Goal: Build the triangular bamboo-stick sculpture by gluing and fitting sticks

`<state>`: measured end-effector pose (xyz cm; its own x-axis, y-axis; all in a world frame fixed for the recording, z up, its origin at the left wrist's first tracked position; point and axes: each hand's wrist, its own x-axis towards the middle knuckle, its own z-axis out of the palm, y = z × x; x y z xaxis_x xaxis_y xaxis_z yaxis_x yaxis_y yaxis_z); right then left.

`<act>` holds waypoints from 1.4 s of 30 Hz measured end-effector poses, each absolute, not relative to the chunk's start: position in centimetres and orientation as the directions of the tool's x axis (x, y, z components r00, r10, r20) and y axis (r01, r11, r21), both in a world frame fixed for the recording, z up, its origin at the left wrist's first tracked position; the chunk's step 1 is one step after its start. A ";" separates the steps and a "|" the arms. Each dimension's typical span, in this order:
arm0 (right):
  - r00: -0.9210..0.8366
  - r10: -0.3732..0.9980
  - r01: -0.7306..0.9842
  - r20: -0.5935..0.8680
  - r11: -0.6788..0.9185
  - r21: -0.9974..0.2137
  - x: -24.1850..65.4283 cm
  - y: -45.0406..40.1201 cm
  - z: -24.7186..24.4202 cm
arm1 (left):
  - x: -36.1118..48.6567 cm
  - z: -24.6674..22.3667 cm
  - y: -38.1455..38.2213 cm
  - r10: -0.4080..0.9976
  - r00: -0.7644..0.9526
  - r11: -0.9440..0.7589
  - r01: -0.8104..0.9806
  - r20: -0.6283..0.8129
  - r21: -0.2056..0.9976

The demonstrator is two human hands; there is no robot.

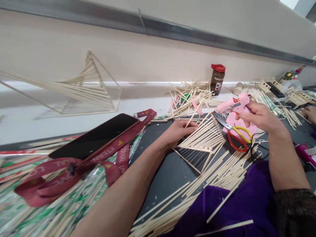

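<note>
My right hand [258, 115] grips a pink glue gun [233, 104], its nozzle pointing left at the upper corner of a stick frame [202, 135]. This frame is built of pale wooden sticks laid side by side, standing tilted on the dark table. My left hand [181, 131] pinches the frame's left side, with some fingers hidden behind the sticks. Just below the glue gun lie scissors [233, 129] with one red and one yellow handle, beside a pink pad [240, 123]. Loose wooden sticks [222, 171] spread in front of the frame.
A phone [96, 136] with a red strap [108, 151] rests on wrapped chopsticks [81, 197] at left. A finished-looking stick structure [91, 89] stands by the wall. Behind are a stick pile [192, 93] and a red-lidded bottle [217, 79]. Another person's hand [309, 113] shows far right.
</note>
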<state>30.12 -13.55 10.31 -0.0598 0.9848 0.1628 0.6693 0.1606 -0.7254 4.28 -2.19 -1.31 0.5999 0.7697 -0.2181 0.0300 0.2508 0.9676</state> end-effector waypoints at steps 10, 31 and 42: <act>-0.053 0.984 0.680 0.168 0.159 -0.716 29.8 -13.5 10.2 | 4.3 -0.9 -2.3 0.776 0.596 0.233 0.034 -0.207 0.972; -0.002 0.988 0.662 0.156 0.118 -0.740 29.9 -13.7 10.2 | 4.3 -1.1 -2.3 0.765 0.605 0.243 0.046 -0.220 0.969; -0.006 0.987 0.687 0.162 0.122 -0.717 29.9 -13.7 10.2 | 4.4 -1.0 -2.2 0.768 0.599 0.239 0.059 -0.226 0.969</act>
